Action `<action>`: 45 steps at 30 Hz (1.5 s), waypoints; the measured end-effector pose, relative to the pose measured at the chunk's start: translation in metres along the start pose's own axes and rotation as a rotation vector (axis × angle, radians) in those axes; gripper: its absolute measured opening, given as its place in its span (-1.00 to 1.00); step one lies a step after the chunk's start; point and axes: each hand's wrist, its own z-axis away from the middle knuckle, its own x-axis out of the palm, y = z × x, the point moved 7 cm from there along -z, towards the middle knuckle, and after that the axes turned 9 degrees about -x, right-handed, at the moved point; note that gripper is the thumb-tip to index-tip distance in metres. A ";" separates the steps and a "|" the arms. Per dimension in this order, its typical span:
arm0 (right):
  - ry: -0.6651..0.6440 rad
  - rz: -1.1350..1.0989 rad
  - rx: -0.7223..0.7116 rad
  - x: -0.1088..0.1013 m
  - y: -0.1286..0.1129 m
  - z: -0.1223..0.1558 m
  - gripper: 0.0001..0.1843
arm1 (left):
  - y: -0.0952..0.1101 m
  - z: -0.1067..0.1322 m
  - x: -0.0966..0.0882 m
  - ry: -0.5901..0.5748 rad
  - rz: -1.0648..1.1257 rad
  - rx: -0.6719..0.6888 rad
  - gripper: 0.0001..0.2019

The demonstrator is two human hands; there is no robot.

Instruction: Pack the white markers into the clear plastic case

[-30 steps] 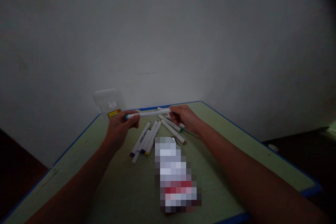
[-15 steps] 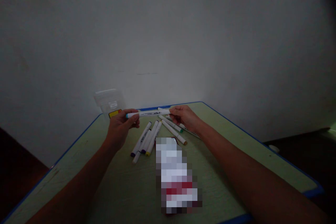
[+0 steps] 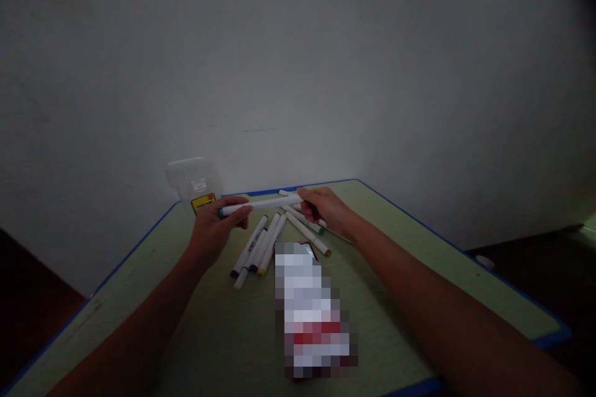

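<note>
A white marker [image 3: 265,203] with a teal tip is held level in the air between both hands, above the far end of the tabletop and not touching it. Behind it rises a plain pale wall [image 3: 298,74]. The tabletop [image 3: 410,245] is pale green with a blue edge, and its far corners run up toward the wall. On it, nearest the person, lies a long pixelated object [image 3: 311,310], too blurred to name, with red patches toward its near end. Just past that object are the loose markers [image 3: 263,245], white-barrelled, lying in two loose groups that splay apart, with purple, yellow, green and tan ends showing. One more lies close to the far edge, just behind the held marker. At the far left corner stands a clear plastic box [image 3: 193,181] with a yellow label [image 3: 203,203] just in front of it. The left hand [image 3: 216,226] is curled around the marker near the teal tip, its fingers wrapped over the barrel. The right hand [image 3: 326,208] pinches the opposite end between thumb and fingers, right above the loose markers.
</note>
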 end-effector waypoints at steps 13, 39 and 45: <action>0.060 -0.004 -0.070 -0.010 -0.003 -0.004 -0.78 | 0.004 -0.001 -0.008 0.081 0.191 -0.041 -0.81; -0.023 -0.012 -0.034 0.001 0.002 -0.001 -0.59 | -0.006 0.000 0.006 -0.053 0.018 -0.049 -0.81; -0.010 0.018 -0.024 0.000 0.001 -0.001 -0.63 | -0.005 -0.001 0.001 -0.018 0.090 -0.049 -0.83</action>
